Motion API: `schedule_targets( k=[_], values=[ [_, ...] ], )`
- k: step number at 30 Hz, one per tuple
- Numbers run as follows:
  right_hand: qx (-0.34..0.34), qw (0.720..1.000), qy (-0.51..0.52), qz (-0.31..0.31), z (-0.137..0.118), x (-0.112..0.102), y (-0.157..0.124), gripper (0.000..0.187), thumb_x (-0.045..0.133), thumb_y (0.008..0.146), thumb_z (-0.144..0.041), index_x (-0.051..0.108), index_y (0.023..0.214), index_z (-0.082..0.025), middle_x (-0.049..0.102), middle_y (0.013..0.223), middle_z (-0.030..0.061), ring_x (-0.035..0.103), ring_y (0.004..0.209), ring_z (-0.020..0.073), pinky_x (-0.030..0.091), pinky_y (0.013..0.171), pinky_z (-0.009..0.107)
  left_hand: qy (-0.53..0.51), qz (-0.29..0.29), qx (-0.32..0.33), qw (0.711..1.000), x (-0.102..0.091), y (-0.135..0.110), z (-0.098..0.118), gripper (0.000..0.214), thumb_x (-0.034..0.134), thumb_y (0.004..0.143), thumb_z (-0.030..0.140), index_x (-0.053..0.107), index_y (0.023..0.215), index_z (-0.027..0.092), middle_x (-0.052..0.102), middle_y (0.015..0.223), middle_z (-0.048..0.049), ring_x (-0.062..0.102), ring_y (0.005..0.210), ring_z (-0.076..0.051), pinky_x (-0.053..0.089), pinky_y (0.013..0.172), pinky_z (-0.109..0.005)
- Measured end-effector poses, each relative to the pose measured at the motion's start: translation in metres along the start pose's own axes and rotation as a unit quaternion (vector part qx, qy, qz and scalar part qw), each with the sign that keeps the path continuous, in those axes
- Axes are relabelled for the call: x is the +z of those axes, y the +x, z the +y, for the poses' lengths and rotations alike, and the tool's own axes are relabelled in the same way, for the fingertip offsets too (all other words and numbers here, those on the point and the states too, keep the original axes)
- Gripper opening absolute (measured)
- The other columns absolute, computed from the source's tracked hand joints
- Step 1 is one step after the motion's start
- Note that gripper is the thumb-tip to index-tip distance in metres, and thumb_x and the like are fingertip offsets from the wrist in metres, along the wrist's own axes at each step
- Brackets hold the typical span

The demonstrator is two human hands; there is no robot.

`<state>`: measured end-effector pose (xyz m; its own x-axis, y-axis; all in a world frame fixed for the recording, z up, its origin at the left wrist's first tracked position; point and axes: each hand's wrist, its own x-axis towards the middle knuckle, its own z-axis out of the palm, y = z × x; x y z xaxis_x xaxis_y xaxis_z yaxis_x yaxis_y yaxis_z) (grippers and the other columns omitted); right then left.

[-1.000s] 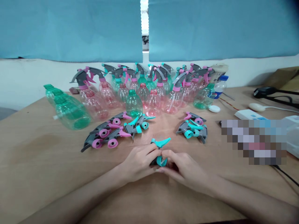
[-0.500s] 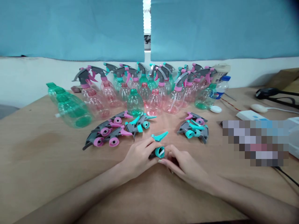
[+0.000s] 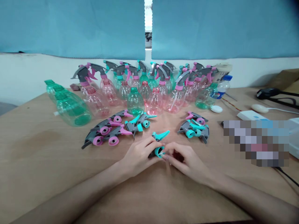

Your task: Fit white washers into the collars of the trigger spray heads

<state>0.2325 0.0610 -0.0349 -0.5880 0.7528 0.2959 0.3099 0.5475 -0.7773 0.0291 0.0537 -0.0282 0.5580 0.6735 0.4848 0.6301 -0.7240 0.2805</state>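
My left hand [image 3: 137, 155] is closed around a grey and turquoise trigger spray head [image 3: 161, 136], its round turquoise collar turned toward my right hand. At the mouth of that collar, my right hand [image 3: 183, 157] pinches the end of a thin whitish tube [image 3: 161, 152]. Most of the tube is hidden by the fingers or blurred. Beyond my left hand lie several loose spray heads, with pink collars [image 3: 113, 141] and turquoise collars [image 3: 146, 123]. Another small group of spray heads [image 3: 190, 133] lies beyond my right hand.
Uncapped pink bottles [image 3: 154, 104] and a green bottle [image 3: 135, 104] stand in front of bottles fitted with spray heads [image 3: 178, 87]. Green bottles [image 3: 72, 109] lean at the left. On the right are a blue-capped bottle [image 3: 224, 87], a white oval object [image 3: 216, 109] and cables.
My right hand has shifted up and closer to the collar, its fingertips now meeting at the collar's mouth. My left hand keeps its hold on the spray head.
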Motion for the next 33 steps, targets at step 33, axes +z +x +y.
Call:
schedule_targets(
  k=[33],
  values=[
    [-0.012, 0.995, -0.088, -0.036, 0.009, -0.016, 0.007, 0.02, 0.05, 0.092, -0.031, 0.066, 0.087, -0.019, 0.067, 0.081, 0.0025, 0.06, 0.072, 0.0143, 0.045, 0.065, 0.026, -0.016, 0.096, -0.078, 0.992, -0.006, 0.006, -0.005, 0.028, 0.064, 0.082, 0.043, 0.061, 0.092, 0.017, 0.064, 0.084, -0.0028, 0.056, 0.082, -0.018, 0.047, 0.078, -0.034]
  ],
)
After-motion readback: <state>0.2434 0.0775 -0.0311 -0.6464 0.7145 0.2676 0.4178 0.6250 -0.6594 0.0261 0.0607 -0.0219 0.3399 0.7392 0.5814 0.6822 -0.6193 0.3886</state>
